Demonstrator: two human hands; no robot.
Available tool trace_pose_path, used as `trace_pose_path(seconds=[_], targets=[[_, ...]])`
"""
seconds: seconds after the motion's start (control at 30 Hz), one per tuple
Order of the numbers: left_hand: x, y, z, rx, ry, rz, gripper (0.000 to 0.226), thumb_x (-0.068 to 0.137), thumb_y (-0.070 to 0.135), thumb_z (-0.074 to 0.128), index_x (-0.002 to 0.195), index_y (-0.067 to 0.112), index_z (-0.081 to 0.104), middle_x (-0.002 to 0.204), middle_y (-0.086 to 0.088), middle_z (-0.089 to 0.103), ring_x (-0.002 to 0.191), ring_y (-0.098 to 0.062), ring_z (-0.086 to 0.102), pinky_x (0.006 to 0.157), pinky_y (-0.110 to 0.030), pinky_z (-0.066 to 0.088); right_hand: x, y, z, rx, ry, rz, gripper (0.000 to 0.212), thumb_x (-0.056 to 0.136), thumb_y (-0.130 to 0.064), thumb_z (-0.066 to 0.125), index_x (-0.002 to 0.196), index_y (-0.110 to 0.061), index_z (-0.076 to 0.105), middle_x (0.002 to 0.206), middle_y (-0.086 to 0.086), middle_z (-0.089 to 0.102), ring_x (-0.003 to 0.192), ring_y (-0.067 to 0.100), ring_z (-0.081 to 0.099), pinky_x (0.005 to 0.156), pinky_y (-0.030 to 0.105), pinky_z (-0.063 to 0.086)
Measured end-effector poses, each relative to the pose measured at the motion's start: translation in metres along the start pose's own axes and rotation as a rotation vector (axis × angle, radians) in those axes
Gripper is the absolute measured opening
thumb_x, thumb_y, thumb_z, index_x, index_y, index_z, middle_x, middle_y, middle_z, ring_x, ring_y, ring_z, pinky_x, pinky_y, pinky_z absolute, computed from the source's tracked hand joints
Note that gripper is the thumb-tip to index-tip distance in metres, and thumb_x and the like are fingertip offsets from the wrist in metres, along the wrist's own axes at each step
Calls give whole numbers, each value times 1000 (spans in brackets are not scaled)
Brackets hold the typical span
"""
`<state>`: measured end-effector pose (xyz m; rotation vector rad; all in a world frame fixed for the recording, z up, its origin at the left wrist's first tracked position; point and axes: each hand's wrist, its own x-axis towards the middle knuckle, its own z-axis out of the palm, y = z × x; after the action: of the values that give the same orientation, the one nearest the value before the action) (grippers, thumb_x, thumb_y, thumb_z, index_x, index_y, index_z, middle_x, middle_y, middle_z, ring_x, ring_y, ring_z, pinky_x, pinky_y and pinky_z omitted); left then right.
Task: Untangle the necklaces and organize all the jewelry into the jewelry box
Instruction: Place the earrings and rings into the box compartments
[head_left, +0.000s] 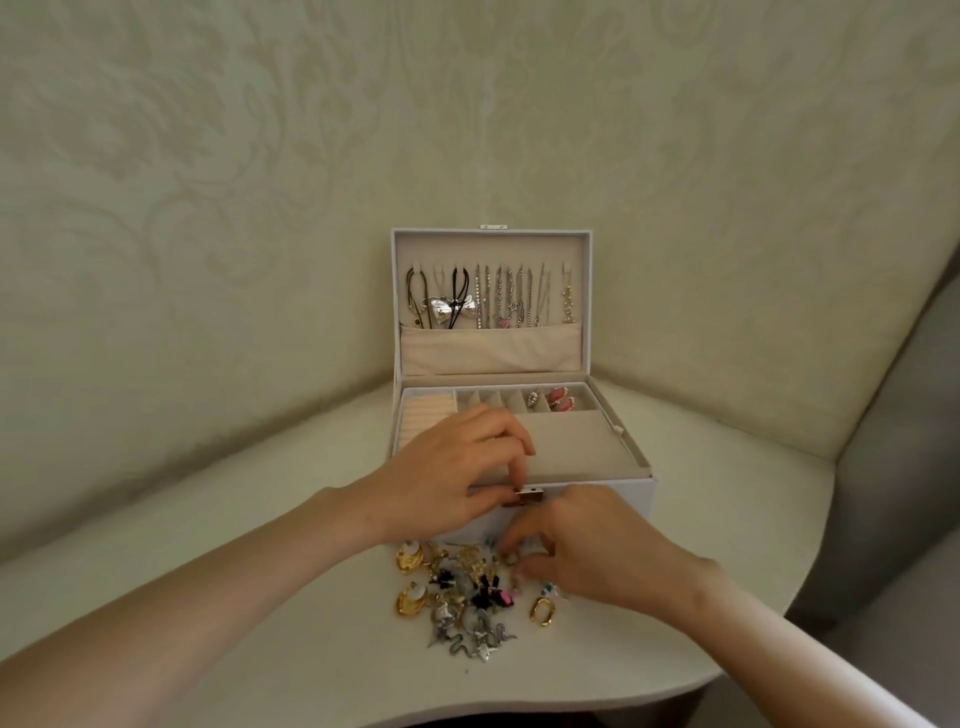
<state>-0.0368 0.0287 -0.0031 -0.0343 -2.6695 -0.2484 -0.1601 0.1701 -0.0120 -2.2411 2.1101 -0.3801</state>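
Note:
A white jewelry box (631, 488) stands open on the table, with several necklaces (498, 299) hanging inside its raised lid. Pink earrings (561, 401) lie in a rear compartment of its beige tray. In front of the box lies a pile of loose jewelry (457, 597): gold earrings, black bows, silver charms, and a gold ring (543, 611) to the right. My left hand (452, 478) hovers over the box's front edge, fingers curled near the metal clasp (530, 497). My right hand (587, 551) reaches into the pile and pinches a small ring (511, 558).
The white table (234, 545) sits in a corner against patterned cream walls (260, 208). Its curved front edge runs close below the pile. A grey surface (893, 493) lies to the right of the table.

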Motion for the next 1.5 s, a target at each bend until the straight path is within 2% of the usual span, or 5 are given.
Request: trace_pose_path(seconds=[0.2, 0.47, 0.77, 1.07, 1.5], targets=[[1, 0, 2, -76, 12, -76, 3, 86, 20, 64, 88, 21, 62, 112, 12, 54, 111, 1, 42, 101, -17, 30, 4, 5, 8, -28, 44, -53, 19, 86, -28, 61, 103, -25, 71, 97, -3, 70, 89, 18, 62, 76, 27, 42], [3, 5, -1, -184, 27, -143, 5, 90, 17, 60, 94, 19, 63, 111, 14, 55, 110, 2, 46, 97, -23, 38, 4, 7, 19, -97, 203, -112, 4, 63, -23, 63, 61, -25, 66, 53, -9, 59, 44, 10, 52, 40, 22, 42], [2, 4, -2, -192, 57, -164, 5, 90, 16, 60, 94, 18, 63, 108, 15, 56, 106, -1, 50, 91, -22, 42, -1, 16, -3, -15, 3, -45, 24, 87, -35, 63, 110, -31, 70, 100, -9, 70, 90, 9, 59, 78, 21, 41], [6, 6, -3, -211, 90, -177, 4, 90, 16, 60, 92, 18, 64, 107, 15, 58, 104, 1, 50, 88, -14, 40, -1, 8, -2, 80, -15, -24, 17, 83, -29, 69, 100, -33, 71, 65, -21, 47, 55, -8, 45, 59, 6, 31], [8, 14, -12, -371, 136, -267, 6, 90, 10, 60, 92, 13, 64, 100, 8, 66, 92, -1, 59, 83, -17, 47, -2, 4, -9, 195, -75, 10, 13, 86, -30, 67, 95, -23, 73, 51, -20, 46, 53, -8, 51, 55, 8, 34]])
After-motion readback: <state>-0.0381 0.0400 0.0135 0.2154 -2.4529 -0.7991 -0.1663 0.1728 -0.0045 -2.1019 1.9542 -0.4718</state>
